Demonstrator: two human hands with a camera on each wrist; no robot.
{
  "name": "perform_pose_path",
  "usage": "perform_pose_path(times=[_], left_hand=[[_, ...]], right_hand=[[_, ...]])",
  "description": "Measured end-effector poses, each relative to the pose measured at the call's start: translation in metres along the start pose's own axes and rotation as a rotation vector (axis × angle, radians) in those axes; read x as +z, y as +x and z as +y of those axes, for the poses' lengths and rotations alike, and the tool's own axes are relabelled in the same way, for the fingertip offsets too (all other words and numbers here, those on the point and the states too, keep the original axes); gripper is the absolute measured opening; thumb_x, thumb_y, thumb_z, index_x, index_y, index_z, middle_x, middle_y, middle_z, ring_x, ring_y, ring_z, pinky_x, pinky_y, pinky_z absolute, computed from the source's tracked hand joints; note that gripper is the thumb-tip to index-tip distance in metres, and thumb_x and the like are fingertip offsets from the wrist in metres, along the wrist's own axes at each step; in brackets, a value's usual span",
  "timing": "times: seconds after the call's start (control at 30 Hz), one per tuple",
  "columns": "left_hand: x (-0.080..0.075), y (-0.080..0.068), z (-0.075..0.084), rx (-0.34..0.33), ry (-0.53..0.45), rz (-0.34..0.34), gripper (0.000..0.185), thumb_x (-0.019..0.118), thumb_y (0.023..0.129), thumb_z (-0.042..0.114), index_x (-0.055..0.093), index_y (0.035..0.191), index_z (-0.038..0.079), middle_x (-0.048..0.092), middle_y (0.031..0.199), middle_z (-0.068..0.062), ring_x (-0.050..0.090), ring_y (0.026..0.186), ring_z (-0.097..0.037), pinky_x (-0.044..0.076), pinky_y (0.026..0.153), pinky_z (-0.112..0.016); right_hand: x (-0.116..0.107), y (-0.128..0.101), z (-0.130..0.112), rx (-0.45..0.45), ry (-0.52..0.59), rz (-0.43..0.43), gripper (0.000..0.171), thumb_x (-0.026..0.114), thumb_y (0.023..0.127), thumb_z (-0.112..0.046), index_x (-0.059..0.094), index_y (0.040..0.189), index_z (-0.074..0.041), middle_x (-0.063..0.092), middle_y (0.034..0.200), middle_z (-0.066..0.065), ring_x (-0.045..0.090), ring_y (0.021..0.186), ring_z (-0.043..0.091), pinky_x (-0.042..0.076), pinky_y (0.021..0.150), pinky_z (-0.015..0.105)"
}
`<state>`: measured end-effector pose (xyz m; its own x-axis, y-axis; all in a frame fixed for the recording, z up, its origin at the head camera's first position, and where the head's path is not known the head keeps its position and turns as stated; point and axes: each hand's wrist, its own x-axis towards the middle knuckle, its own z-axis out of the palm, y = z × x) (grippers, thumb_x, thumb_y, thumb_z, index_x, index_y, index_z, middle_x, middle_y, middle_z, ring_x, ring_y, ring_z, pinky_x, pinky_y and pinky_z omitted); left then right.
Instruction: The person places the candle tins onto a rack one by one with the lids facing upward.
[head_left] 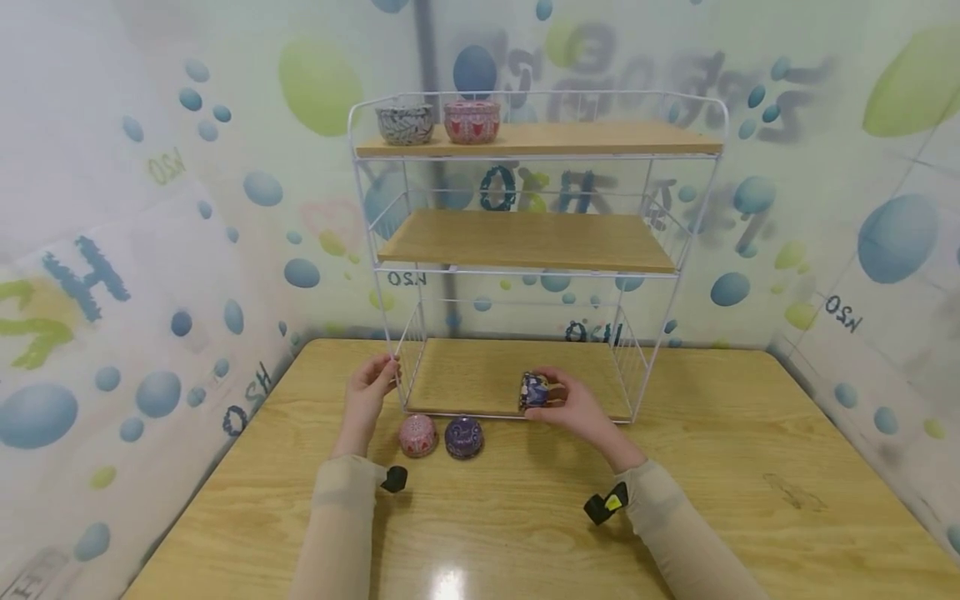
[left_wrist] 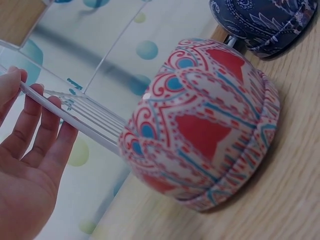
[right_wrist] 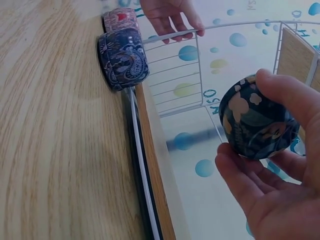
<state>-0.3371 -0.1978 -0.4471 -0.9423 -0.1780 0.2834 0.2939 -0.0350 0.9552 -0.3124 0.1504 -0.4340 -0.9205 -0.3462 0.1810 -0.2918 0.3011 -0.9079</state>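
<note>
A white wire rack with wooden shelves (head_left: pixel 525 240) stands on the table. My left hand (head_left: pixel 370 390) pinches the thin white side wire (left_wrist: pixel 67 116) at the rack's lower left, thumb on one side and fingers on the other. In my right hand (head_left: pixel 576 410) is a small round dark blue tin with a floral pattern (right_wrist: pixel 257 120), held between thumb and fingers by the front edge of the bottom shelf. Before that shelf's left part, a pink-and-red patterned tin (head_left: pixel 417 436) and a navy paisley tin (head_left: pixel 464 437) sit side by side on the table, rims down.
On the top shelf, at its left end, stand a grey leaf-patterned tin (head_left: pixel 405 124) and a pink tin with red shapes (head_left: pixel 472 122). The wooden table (head_left: pixel 517 517) reaches back to a wall (head_left: pixel 810 275) printed with blue and green bubbles.
</note>
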Motion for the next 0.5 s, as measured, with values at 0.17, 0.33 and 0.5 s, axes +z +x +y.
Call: perform_pose_path(times=[0.17,0.33,0.5], left_hand=[[0.0002,0.0,-0.0011,0.014,-0.011,0.011,0.03,0.059,0.098,0.012,0.056,0.114,-0.013,0.066,0.091,0.005,0.061,0.089,-0.016,0.054,0.083,-0.024],[0.0007,-0.0002,-0.0011,0.011,-0.012,0.022,0.027,0.059,0.097,0.011,0.057,0.113,-0.011,0.066,0.09,0.008,0.062,0.094,-0.024,0.054,0.082,-0.024],[0.0017,0.0001,-0.0011,0.014,-0.008,0.016,0.028,0.06,0.097,0.012,0.057,0.113,-0.011,0.066,0.089,0.008,0.061,0.093,-0.025,0.055,0.082,-0.024]], right_hand=[[-0.0019,0.0013,-0.0004,-0.016,-0.036,0.006,0.07,0.082,0.078,-0.021,0.05,0.138,-0.005,0.057,0.122,0.018,0.06,0.104,0.032,0.056,0.08,0.038],[-0.0039,0.0014,-0.0015,-0.028,-0.093,0.004,0.069,0.082,0.079,-0.026,0.051,0.138,-0.007,0.059,0.119,0.015,0.059,0.102,0.029,0.054,0.08,0.038],[-0.0055,-0.0001,-0.0005,-0.021,-0.078,0.001,0.07,0.081,0.08,-0.025,0.049,0.139,-0.003,0.058,0.121,0.018,0.059,0.102,0.031,0.054,0.079,0.041]])
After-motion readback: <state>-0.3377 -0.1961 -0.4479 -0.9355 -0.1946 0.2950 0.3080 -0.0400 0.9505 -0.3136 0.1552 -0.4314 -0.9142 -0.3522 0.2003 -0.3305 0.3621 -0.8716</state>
